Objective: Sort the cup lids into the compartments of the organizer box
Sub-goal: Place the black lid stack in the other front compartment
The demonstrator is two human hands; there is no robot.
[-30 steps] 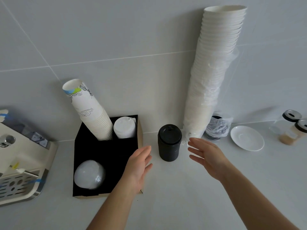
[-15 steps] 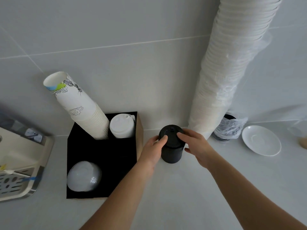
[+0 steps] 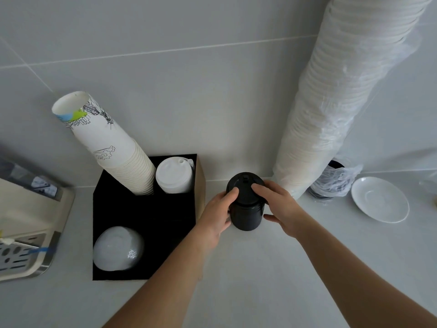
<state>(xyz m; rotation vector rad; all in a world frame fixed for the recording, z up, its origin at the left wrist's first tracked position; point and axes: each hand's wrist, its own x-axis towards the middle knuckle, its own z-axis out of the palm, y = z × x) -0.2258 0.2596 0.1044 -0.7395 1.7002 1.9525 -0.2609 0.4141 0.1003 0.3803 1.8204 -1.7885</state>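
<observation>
- Hands on the stack of black lids (image 3: pixel 246 209), which stands upright on the white tabletop (image 3: pixel 260 268) just right of the organizer box (image 3: pixel 144 218).
- Left hand (image 3: pixel 216 215) wraps the stack's left side, thumb on the top rim.
- Right hand (image 3: pixel 280 207) wraps the right side, fingers curled over the top lid, thumb low on the stack's side.
- Box: black inside, four compartments. Back left holds a tilted stack of printed paper cups (image 3: pixel 111 147); back right a stack of white lids (image 3: pixel 175 176); front left a stack of clear dome lids (image 3: pixel 118 248); front right shows only black.
- Tall sleeve of white cups (image 3: pixel 335 91) leans at the wall behind the right hand.
- White saucer (image 3: pixel 380 200) sits at the far right.
</observation>
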